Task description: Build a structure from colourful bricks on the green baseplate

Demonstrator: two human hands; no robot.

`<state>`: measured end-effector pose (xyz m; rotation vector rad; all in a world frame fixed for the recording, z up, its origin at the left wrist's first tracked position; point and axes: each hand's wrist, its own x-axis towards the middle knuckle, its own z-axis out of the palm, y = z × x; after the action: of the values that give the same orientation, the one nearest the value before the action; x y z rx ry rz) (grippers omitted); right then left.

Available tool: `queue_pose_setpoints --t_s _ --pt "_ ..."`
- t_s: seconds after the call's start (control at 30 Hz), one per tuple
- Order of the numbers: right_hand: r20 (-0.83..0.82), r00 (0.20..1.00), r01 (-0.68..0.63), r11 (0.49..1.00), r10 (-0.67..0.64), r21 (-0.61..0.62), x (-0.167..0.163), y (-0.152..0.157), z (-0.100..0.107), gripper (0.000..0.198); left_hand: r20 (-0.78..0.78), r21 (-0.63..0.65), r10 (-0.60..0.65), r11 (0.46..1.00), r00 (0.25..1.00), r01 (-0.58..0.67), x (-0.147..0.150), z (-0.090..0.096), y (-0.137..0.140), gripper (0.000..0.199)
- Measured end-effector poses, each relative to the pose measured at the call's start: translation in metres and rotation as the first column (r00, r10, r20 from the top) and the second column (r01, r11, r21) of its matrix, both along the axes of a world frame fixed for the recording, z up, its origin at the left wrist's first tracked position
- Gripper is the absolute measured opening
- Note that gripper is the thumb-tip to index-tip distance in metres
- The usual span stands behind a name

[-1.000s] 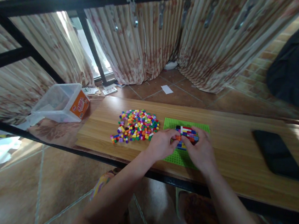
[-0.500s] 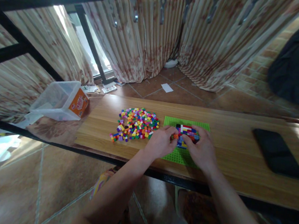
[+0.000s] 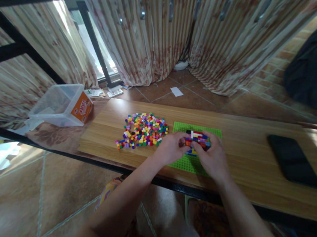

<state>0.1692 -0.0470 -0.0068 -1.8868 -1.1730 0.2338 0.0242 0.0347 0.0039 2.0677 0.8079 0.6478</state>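
A block of many-coloured building bricks (image 3: pixel 197 136) stands on a green studded baseplate (image 3: pixel 189 164). My left hand (image 3: pixel 172 147) is closed at the block's left side, its thumb and fingertips against the bricks. From the right, my right hand (image 3: pixel 213 154) curls around the block, thumb at the near side and fingers at the far right. Both thumbs come close together over the front of the block. Part of the bricks is hidden by my fingers, so any single loose brick between them cannot be made out.
Left of the baseplate lies a spread pile of small coloured bricks (image 3: pixel 146 130) on the wooden table (image 3: pixel 245 157). A black phone (image 3: pixel 294 160) rests at the right. Beyond the table's left end stands a clear plastic bin (image 3: pixel 55 104) with an orange label.
My left thumb has shifted slightly right and down along the front of the brick block. The whole view has tilted a little; the rest stays as it was.
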Motion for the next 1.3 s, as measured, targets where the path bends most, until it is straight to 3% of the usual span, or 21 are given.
queue_pose_setpoints --t_s 0.23,0.4,0.73,1.1,1.3 --pt "-0.01 1.0 0.006 1.0 -0.006 -0.029 -0.002 0.002 0.001 0.058 0.08 -0.193 0.056 0.98 0.995 -0.04 0.002 -0.002 0.002 0.017" --pt "-0.019 0.999 0.027 0.999 -0.028 -0.022 -0.002 0.004 0.0 0.056 0.078 -0.221 0.118 0.97 0.99 -0.098 0.006 -0.002 0.001 0.007" --pt "-0.034 0.999 0.027 1.0 -0.027 -0.005 -0.002 0.006 -0.003 0.056 0.082 -0.288 0.189 0.944 0.979 -0.158 0.011 0.002 -0.002 0.011" --pt "-0.032 0.999 0.042 0.999 -0.043 -0.012 -0.001 0.005 -0.005 0.066 0.131 -0.268 0.202 0.95 0.971 -0.161 0.008 -0.002 -0.006 0.01" --pt "-0.214 0.969 0.11 0.991 -0.125 -0.08 0.018 -0.001 -0.003 0.072 0.065 -0.109 0.251 0.964 0.966 -0.243 -0.013 0.002 0.012 0.015"
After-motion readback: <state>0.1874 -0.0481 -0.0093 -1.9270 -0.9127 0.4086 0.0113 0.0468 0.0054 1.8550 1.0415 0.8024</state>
